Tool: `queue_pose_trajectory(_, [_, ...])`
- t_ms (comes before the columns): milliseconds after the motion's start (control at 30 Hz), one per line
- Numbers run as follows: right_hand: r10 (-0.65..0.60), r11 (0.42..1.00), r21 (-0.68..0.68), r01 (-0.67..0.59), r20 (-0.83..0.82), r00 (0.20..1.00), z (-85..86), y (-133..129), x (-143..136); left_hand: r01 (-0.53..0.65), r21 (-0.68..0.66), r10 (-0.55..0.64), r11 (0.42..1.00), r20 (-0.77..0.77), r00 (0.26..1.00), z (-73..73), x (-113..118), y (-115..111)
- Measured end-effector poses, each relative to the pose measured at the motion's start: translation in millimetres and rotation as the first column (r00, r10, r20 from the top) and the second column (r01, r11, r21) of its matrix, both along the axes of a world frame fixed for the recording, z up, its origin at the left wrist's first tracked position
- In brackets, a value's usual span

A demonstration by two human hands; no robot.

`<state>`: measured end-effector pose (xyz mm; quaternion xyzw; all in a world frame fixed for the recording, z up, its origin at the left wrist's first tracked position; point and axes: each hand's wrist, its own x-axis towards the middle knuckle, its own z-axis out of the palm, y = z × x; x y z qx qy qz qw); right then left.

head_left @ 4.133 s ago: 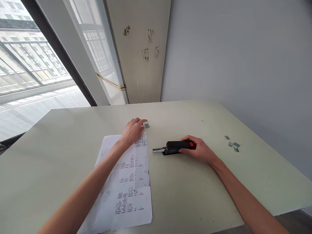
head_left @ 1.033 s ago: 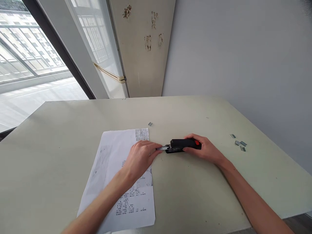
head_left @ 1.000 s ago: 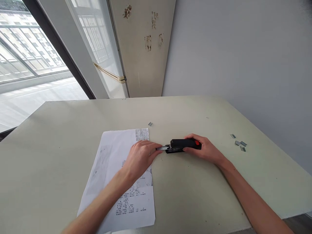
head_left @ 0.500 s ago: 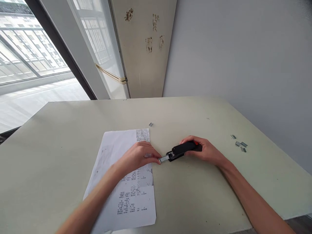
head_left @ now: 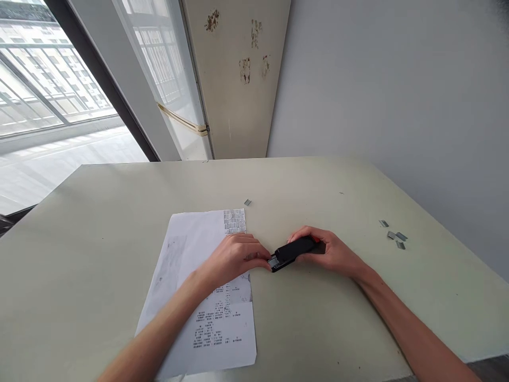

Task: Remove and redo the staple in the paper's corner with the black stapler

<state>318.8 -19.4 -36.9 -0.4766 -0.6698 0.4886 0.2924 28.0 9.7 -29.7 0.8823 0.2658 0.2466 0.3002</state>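
Observation:
A black stapler (head_left: 293, 251) with a red spot at its rear lies at a slant just above the table. Fingers and thumb of my right hand (head_left: 333, 252) are closed around its back half. My left hand (head_left: 242, 253) reaches in from the other side, its fingertips pinching the front end, where a bit of the metal staple tray shows. Under my left hand and forearm lies a printed sheet of paper (head_left: 222, 355), with rows of text along its right part. The left hand covers some of the print.
Several small strips of staples (head_left: 401, 236) lie on the right side of the pale table (head_left: 99, 254). Another staple strip (head_left: 247, 202) sits beyond the paper's top edge. Behind the table stand a fridge (head_left: 238, 116) and a grey wall (head_left: 377, 79).
The metal tray that stuck out of the stapler's front has slid back inside almost fully. My left fingertips moved right with it, up against the stapler's body.

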Motion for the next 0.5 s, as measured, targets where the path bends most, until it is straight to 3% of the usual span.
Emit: queue_pose_trajectory(500, [0.016, 0.999, 0.05, -0.012, -0.066, 0.998, -2.3, -5, -14, -0.018, 0.057, 0.02, 0.998, -0.03, 0.999, -11.5, 4, 0])
